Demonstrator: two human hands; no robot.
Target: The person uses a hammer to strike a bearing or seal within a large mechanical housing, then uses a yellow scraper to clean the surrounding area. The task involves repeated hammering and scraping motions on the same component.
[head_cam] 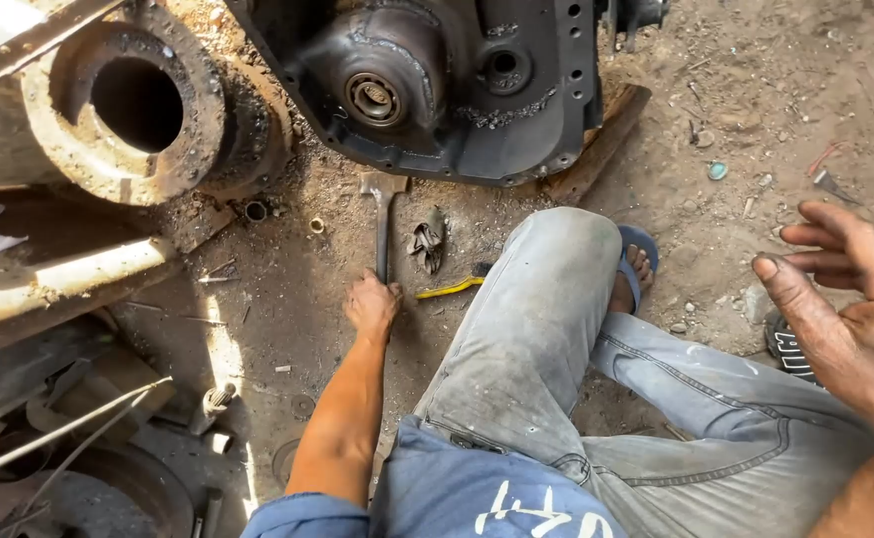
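Steel, dull and dirt-caked: a long hammer (382,224) lies on the ground just below the black cast housing (457,80). Left hand (372,304) closes on its handle end; lifting seems next. Right hand (845,309) hovers open, empty, well right of the housing.

Bare dirt floor (755,90), oil-stained and strewn with pebbles and scraps. Hard sunlight falls in streaks across rusty beams (68,279) at left, beside a rusted pipe flange (58,149); a black cast housing (457,80) sits above.
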